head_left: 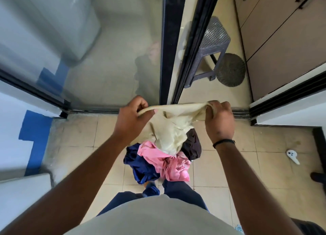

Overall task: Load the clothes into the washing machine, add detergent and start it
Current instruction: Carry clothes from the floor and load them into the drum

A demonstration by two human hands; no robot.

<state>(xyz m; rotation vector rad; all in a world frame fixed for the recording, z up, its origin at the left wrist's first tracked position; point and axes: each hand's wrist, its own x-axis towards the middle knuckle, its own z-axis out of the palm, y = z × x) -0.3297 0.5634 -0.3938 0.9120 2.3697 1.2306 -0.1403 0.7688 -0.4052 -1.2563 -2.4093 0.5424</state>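
Observation:
A cream garment (169,127) is stretched between my hands above the floor. My left hand (132,118) pinches its left edge and my right hand (219,119) grips its right edge. Below it a pile lies on the tiles: a pink garment (165,162), a dark blue garment (139,166) and a dark brown garment (193,147). The washing machine (49,23) stands at the upper left, seen blurred behind a glass sliding door (112,62).
A black door frame (172,46) and a floor track (238,111) run ahead of me. Through the gap stand a grey stool (213,46) and a round woven mat (230,70). Cabinets (285,32) fill the upper right. A small white object (292,156) lies on the tiles.

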